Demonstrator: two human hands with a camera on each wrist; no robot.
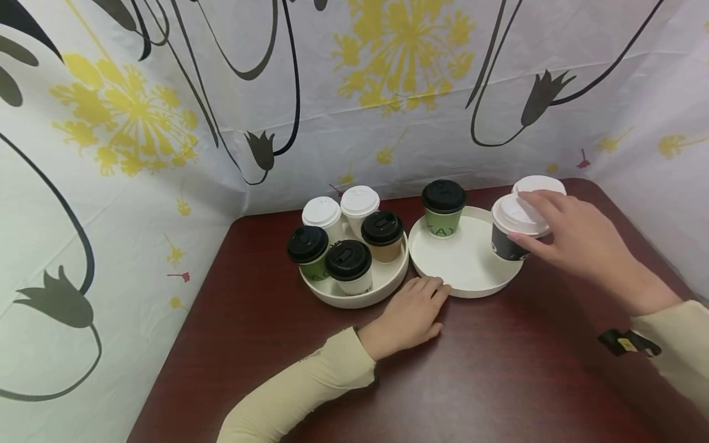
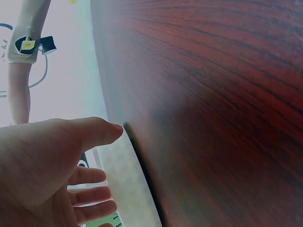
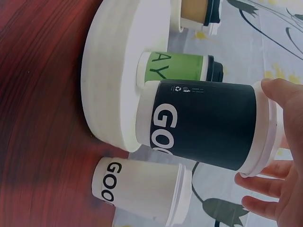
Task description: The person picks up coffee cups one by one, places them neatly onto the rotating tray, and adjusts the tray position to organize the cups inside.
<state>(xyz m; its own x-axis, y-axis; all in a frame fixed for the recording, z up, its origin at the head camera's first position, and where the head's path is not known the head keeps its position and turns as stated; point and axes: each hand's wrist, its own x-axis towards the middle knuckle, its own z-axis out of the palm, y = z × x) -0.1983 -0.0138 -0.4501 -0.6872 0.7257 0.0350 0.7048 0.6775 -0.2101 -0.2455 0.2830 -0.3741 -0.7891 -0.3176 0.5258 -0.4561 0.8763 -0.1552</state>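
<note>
My right hand [image 1: 581, 237] holds a paper coffee cup [image 1: 505, 245] by its white lid, thumb and fingers around the lid's edge. This cup wears a black sleeve with white letters and stands upright over the right edge of a round white tray [image 1: 462, 271]. On the same tray is a green cup [image 1: 443, 223] with a black lid. Just outside the rim, a white cup [image 3: 142, 187] stands on the table, partly behind my right hand in the head view. My left hand [image 1: 407, 317] lies by the tray's front rim, fingers extended and touching its edge.
Left of it sits a second round tray [image 1: 354, 301] with several lidded cups, white, green and brown, crowded together. Both trays stand on a dark red wooden table [image 1: 443, 381]. A patterned curtain [image 1: 310, 74] hangs close behind the table and along its sides.
</note>
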